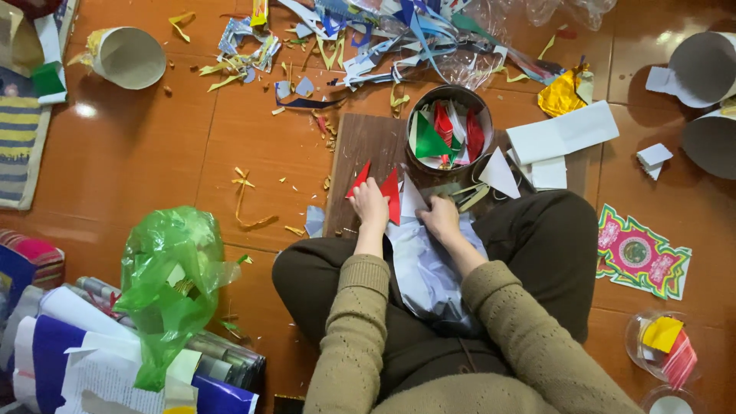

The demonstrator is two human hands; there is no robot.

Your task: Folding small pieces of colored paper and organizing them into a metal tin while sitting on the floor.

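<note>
I sit on the floor with a dark wooden board (360, 146) in front of my knees. My left hand (370, 205) is closed over red paper triangles (391, 193) at the board's near edge. My right hand (441, 216) presses down on a pale blue-white sheet (425, 268) that lies across my lap. A stapler (469, 196) and a white paper triangle (498, 173) lie just right of that hand. Beyond them stands a round tin (450, 132) filled with red, green and white triangles.
Paper scraps (368, 34) litter the floor at the back. A green plastic bag (169, 284) and stacked papers (92, 353) lie at my left. White paper sheets (563, 134), an ornate pink-green cutout (640, 257), paper cones (701, 69) and a clear tub (663, 345) lie right.
</note>
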